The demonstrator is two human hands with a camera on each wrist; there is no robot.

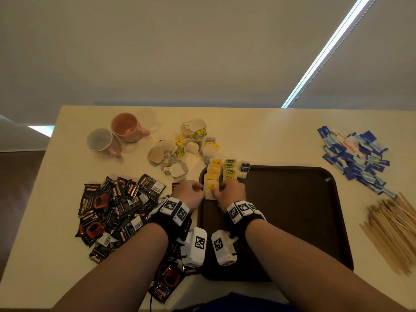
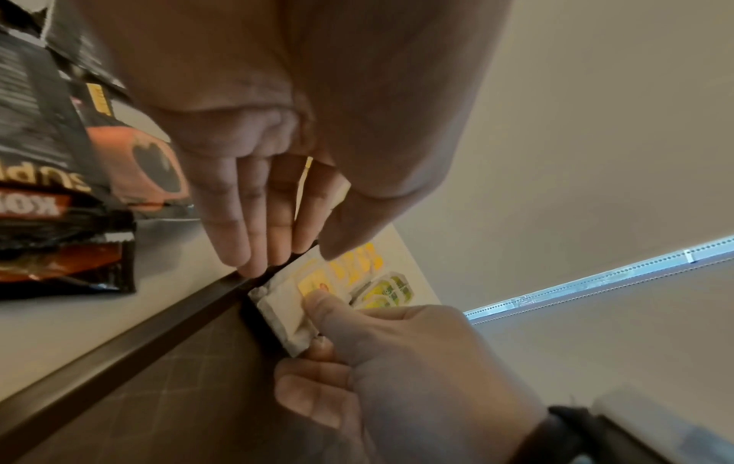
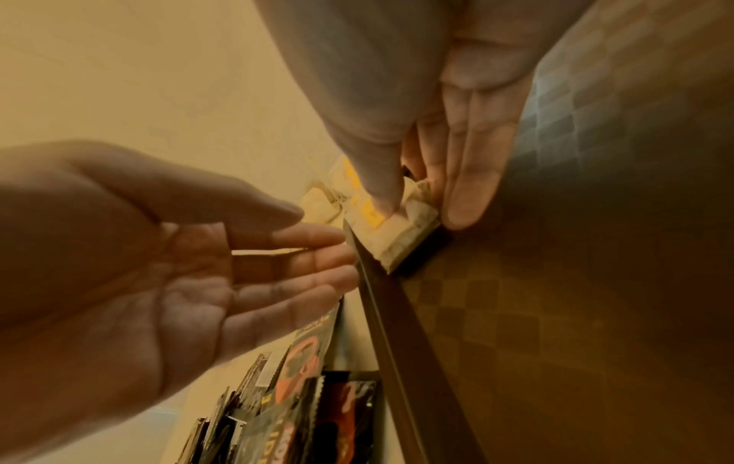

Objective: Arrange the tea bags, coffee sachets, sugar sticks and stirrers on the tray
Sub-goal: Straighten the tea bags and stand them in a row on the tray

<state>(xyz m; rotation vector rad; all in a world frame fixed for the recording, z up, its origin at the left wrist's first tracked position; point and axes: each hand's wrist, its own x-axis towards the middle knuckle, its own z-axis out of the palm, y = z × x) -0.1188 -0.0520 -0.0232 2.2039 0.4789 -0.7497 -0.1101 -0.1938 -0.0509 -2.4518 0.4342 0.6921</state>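
Note:
A dark brown tray [image 1: 292, 210] lies in the middle of the table. Rows of tea bags with yellow tags [image 1: 213, 170], green tags [image 1: 229, 171] and one blue tag [image 1: 245, 168] stand in its far left corner. My right hand [image 1: 219, 190] pinches the front tea bag [image 1: 210, 191] of the yellow row, thumb on its tag [image 2: 314, 287], fingers [image 3: 468, 188] along its right side. My left hand [image 1: 198, 190] is open, its straight fingers [image 2: 254, 245] touching the tray rim [image 2: 119, 354] by the bag's left edge.
Black coffee sachets [image 1: 112, 210] lie heaped left of the tray, loose tea bags [image 1: 186, 145] behind it. Two pink mugs [image 1: 128, 127] stand at the far left. Blue sugar sticks [image 1: 355, 154] and wooden stirrers [image 1: 391, 230] lie to the right.

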